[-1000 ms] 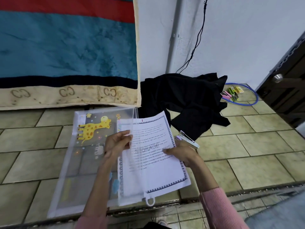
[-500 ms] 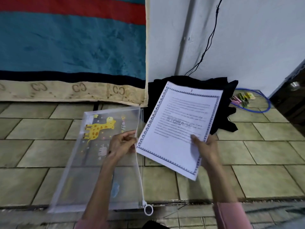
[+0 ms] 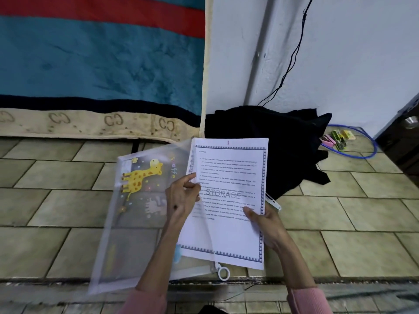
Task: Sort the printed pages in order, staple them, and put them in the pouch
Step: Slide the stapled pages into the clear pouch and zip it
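A black cloth (image 3: 272, 141) is heaped on the tiled floor (image 3: 362, 211) against the far wall, with a blue ring (image 3: 365, 152) and small coloured items (image 3: 335, 139) to its right; a striped blanket (image 3: 90, 64) hangs at far left. A stapler (image 3: 273, 201) is partly hidden behind the printed pages (image 3: 229, 200). The pages are held upright-facing, long axis near to far, heading at the far end, their left edge inside the pouch (image 3: 136, 211). The pouch's open edge is pinched by the left hand (image 3: 182, 197); the pages' right edge is gripped by the right hand (image 3: 263, 223).
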`<state>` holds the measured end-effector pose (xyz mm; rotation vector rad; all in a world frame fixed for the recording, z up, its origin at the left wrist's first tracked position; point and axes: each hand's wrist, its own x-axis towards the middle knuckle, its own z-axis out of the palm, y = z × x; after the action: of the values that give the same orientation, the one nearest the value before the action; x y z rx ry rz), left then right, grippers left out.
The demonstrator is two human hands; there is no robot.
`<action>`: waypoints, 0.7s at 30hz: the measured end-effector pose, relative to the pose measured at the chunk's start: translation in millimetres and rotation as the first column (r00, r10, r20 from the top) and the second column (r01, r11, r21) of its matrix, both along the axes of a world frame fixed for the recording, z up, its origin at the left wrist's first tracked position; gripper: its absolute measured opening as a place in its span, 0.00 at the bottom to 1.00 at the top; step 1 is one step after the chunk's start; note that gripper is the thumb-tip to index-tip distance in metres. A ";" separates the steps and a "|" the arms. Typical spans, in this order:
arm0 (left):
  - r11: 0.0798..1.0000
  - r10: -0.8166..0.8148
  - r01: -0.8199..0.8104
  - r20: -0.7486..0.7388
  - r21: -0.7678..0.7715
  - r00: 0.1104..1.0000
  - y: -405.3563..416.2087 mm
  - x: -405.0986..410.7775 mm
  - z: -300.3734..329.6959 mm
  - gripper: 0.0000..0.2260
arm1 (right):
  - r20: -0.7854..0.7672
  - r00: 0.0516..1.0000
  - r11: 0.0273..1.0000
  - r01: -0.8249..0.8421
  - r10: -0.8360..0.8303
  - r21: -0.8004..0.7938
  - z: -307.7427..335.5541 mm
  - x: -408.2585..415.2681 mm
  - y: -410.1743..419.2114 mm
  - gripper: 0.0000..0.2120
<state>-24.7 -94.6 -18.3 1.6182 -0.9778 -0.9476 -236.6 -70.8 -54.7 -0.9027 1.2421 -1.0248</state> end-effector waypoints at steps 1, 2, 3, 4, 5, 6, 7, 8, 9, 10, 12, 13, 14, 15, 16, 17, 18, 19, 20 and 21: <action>1.000 0.018 -0.018 0.019 -0.011 1.000 1.9 -2.1 0.8 0.14 | 0.014 1.000 1.000 0.001 -0.001 -0.011 -0.2 -1.4 0.3 0.16; 0.999 0.041 -0.040 0.031 -0.025 0.999 4.1 -3.9 1.5 0.13 | 0.018 1.000 1.000 -0.002 0.002 -0.017 -0.7 -3.2 0.2 0.23; 0.997 0.066 -0.065 0.040 -0.040 0.997 6.5 -5.3 2.4 0.13 | 0.013 1.000 1.000 -0.010 0.011 -0.021 -0.7 -4.5 -0.2 0.32; 0.995 0.090 -0.088 0.048 -0.055 0.995 8.7 -6.4 3.1 0.13 | 0.014 1.000 0.999 -0.024 0.024 -0.032 -0.4 -5.2 0.0 0.39; 0.992 0.113 -0.109 0.055 -0.068 0.992 10.8 -7.1 3.8 0.13 | 0.028 0.999 0.998 -0.035 0.036 -0.046 0.4 -5.2 0.9 0.41; 0.989 0.132 -0.127 0.057 -0.076 0.990 12.6 -7.1 4.2 0.13 | 0.044 0.998 0.997 -0.044 0.047 -0.058 0.7 -5.2 1.7 0.40; 0.987 0.147 -0.143 0.050 -0.078 0.988 13.6 -6.5 4.4 0.13 | 0.060 0.997 0.997 -0.042 0.046 -0.063 0.3 -5.4 2.2 0.35; 0.985 0.156 -0.153 0.036 -0.074 0.987 14.2 -5.1 4.8 0.13 | 0.076 0.996 0.998 -0.031 0.036 -0.061 2.4 -5.2 3.2 0.26; 0.985 0.158 -0.157 0.021 -0.066 0.987 14.3 -4.0 5.1 0.13 | 0.075 0.997 0.998 -0.021 0.025 -0.054 4.7 -4.9 4.1 0.16; 0.986 0.156 -0.155 0.013 -0.059 0.988 14.4 -3.1 5.3 0.14 | 0.052 0.999 0.999 -0.010 0.013 -0.044 6.8 -5.3 4.3 0.11; 0.988 0.143 -0.142 0.014 -0.065 0.990 15.6 -2.3 5.3 0.13 | 0.014 1.000 0.999 -0.012 0.013 -0.029 7.8 -5.7 3.6 0.10; 0.988 0.135 -0.134 0.013 -0.073 0.991 16.2 -2.8 4.6 0.13 | -0.001 1.000 1.000 -0.012 0.012 -0.025 8.2 -4.6 3.2 0.10; 0.989 0.125 -0.124 0.009 -0.085 0.992 16.8 -3.3 3.3 0.13 | -0.011 1.000 1.000 -0.012 0.011 -0.018 8.0 -3.7 2.8 0.10; 0.989 0.112 -0.111 0.003 -0.101 0.994 17.1 -4.6 2.1 0.13 | -0.017 1.000 1.000 -0.013 0.013 -0.009 6.6 -2.6 2.5 0.10; 0.988 0.099 -0.098 0.001 -0.120 0.995 17.3 -5.6 0.4 0.12 | -0.019 1.000 1.000 -0.015 0.015 -0.002 6.1 -1.3 2.4 0.09; 0.986 0.089 -0.088 0.003 -0.140 0.996 17.1 -6.6 -1.0 0.12 | -0.022 1.000 1.000 -0.019 0.019 0.002 6.3 0.1 2.4 0.09; 0.984 0.085 -0.083 0.006 -0.156 0.996 16.8 -7.0 -1.8 0.12 | -0.029 0.999 1.000 -0.024 0.024 0.005 6.1 0.7 1.8 0.09; 0.983 0.085 -0.083 0.009 -0.161 0.996 16.2 -6.4 -2.4 0.12 | -0.032 0.999 0.999 -0.032 0.032 0.007 6.3 0.8 1.1 0.09; 0.983 0.090 -0.088 0.009 -0.159 0.996 15.5 -5.4 -2.2 0.12 | -0.032 0.999 0.999 -0.041 0.041 0.008 7.3 0.1 0.0 0.10; 0.984 0.099 -0.096 0.009 -0.152 0.995 14.6 -4.0 -2.0 0.12 | -0.024 0.999 0.999 -0.049 0.049 0.008 7.8 -0.9 -1.2 0.11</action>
<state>-28.7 -79.9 -20.2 1.5335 -0.9502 -0.7755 -237.5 -72.1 -46.9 -0.9378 1.2371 -0.9725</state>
